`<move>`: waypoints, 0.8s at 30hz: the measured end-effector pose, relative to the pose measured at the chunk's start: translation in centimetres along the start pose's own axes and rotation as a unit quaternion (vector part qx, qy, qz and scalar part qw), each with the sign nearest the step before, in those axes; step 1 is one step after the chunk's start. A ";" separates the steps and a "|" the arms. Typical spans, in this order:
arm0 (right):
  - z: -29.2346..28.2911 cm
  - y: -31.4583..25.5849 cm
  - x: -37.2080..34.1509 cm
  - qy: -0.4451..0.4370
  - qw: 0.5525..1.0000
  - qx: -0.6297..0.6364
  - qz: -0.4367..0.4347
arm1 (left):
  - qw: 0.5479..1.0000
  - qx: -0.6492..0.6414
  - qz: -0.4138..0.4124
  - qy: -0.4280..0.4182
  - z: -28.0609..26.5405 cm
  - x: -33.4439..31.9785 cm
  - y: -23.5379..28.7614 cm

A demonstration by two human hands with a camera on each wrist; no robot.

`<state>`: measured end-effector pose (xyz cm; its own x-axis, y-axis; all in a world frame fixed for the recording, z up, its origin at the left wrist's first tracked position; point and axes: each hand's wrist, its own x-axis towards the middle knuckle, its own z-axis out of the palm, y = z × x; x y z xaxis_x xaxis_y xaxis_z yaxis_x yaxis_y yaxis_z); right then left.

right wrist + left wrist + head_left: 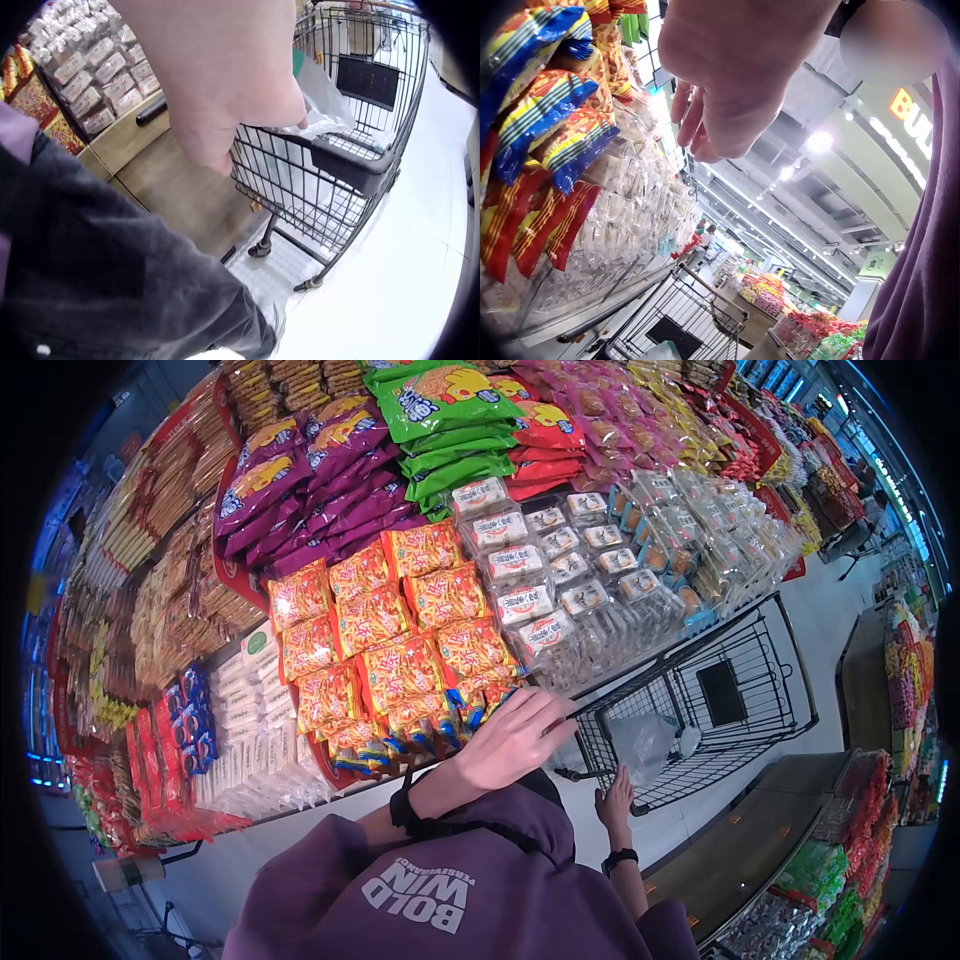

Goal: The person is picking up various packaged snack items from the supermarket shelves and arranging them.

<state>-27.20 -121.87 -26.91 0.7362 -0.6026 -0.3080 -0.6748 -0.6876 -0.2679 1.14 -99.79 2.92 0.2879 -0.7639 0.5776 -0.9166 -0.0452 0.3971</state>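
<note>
My left hand [515,740] hovers at the front of a pile of orange snack bags [400,670], fingers loosely bent with nothing visible in them. In the left wrist view, the hand [731,90] hangs beside the bags' blue and red ends [555,127]. My right hand [617,805] lies over the handle end of a black wire shopping cart [720,780], fingers fairly straight and pointing into it. A clear plastic bag [640,745] sits in the cart just beyond those fingers. Seen from the right wrist, the hand [232,90] covers part of the handle and hides its own fingertips.
Clear packs with white labels [540,595] stand right of the orange bags. Purple bags [310,490] and green bags [445,405] are stacked behind. White packets [250,710] fill the left side. A brown display ledge [760,830] runs along the right, beyond the cart.
</note>
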 end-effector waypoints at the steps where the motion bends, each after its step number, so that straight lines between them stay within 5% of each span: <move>1: 0.2 0.1 0.2 -0.015 1.000 -0.004 -0.007 | 1.000 0.011 -0.004 0.005 0.3 0.3 0.0; 7: -0.5 2.8 3.0 -0.101 0.994 -0.008 -0.048 | 0.996 0.053 -0.069 0.011 2.9 2.7 1.7; 13: -3.9 5.9 5.7 -0.074 0.983 0.049 -0.164 | 0.988 0.094 -0.109 0.063 4.1 6.9 2.7; 19: -6.8 7.7 7.3 -0.137 0.980 0.071 -0.127 | 0.934 0.216 -0.212 0.190 5.0 7.5 2.0; 21: -5.6 9.3 8.7 -0.123 0.974 0.061 -0.180 | 0.910 0.257 -0.245 0.215 5.2 7.4 1.9; 24: -4.3 11.0 8.8 -0.177 0.960 0.059 -0.209 | 0.904 0.263 -0.279 0.187 5.5 6.5 1.7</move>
<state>-27.92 -136.43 -28.68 0.8950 -0.0937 -0.4362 -0.3398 -0.7767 -0.5303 -0.06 -108.35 3.39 0.7294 -0.2607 0.6324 -0.5768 -0.7314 0.3638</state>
